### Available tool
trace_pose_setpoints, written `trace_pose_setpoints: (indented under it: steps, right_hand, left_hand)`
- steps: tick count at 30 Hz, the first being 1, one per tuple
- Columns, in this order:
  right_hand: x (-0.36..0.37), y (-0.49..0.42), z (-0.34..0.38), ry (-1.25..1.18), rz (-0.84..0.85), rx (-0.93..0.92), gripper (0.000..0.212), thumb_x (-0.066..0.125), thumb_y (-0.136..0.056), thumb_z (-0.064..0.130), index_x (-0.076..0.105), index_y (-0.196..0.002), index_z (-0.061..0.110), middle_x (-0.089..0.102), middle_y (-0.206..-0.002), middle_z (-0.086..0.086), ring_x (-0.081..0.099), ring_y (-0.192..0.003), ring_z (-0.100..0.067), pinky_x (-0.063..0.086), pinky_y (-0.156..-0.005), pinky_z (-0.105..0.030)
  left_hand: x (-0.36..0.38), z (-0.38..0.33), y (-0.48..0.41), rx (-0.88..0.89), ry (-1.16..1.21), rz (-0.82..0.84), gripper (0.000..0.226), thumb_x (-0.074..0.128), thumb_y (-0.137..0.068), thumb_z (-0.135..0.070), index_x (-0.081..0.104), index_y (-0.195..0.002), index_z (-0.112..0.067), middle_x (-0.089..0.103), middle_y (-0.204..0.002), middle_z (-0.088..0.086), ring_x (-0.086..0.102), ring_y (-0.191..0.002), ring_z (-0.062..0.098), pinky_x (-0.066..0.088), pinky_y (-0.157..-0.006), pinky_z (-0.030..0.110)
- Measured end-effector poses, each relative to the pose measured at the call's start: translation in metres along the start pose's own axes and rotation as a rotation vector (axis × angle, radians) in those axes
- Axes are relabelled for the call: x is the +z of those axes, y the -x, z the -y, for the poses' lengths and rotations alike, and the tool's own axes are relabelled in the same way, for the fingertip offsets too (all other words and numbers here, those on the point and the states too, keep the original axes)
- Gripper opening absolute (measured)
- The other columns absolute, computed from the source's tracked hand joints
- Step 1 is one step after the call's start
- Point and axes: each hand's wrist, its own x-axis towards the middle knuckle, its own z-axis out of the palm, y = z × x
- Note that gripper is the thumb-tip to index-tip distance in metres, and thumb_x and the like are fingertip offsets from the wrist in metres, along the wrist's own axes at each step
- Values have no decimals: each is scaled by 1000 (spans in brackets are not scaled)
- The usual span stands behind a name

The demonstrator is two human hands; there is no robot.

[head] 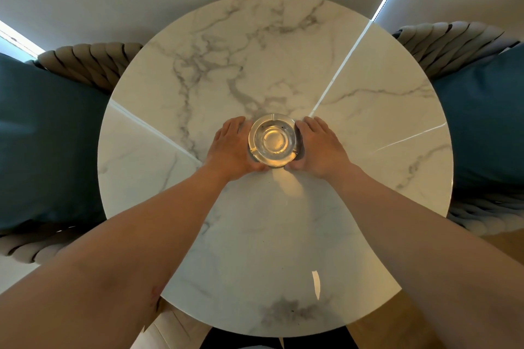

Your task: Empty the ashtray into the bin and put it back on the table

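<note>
A glass ashtray [272, 142] sits near the middle of the round marble bench [368, 110]. The left hand [234, 147] and right hand [319, 147] cup it from either side, fingers [232, 125] curved against its rim, thumbs at its near edge. Blue-cushioned chairs [45, 139] flank the bench.

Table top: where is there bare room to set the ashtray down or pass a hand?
The marble table is bare beyond the ashtray, and out to the rim by both chairs. It is crowded only at the centre, where the left hand and right hand flank the ashtray.
</note>
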Motion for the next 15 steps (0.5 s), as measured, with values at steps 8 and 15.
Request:
trace_pose_setpoints:
  steps: [8, 15]
  right_hand:
    - [-3, -7, -2, -11, -20, -6, 86, 83, -59, 47, 48, -129, 11, 50, -125, -5, 41, -125, -27, 38, -105, -40]
    - [-2, -5, -3, -32, -5, -10, 89, 83, -55, 49, 48, -128, 11, 50, -124, -5, 41, -124, -27, 39, -105, -41]
  left_hand:
    - [-4, 0, -10, -4, -3, 5, 111, 84, -52, -61, 37, -143, -19, 33, -149, 8, 21, -143, 26, 21, -115, 39]
    - [-2, -2, -9, -21, 1, 13, 113, 83, -48, -64, 38, -141, -17, 34, -149, 7, 22, -143, 25, 21, -115, 38]
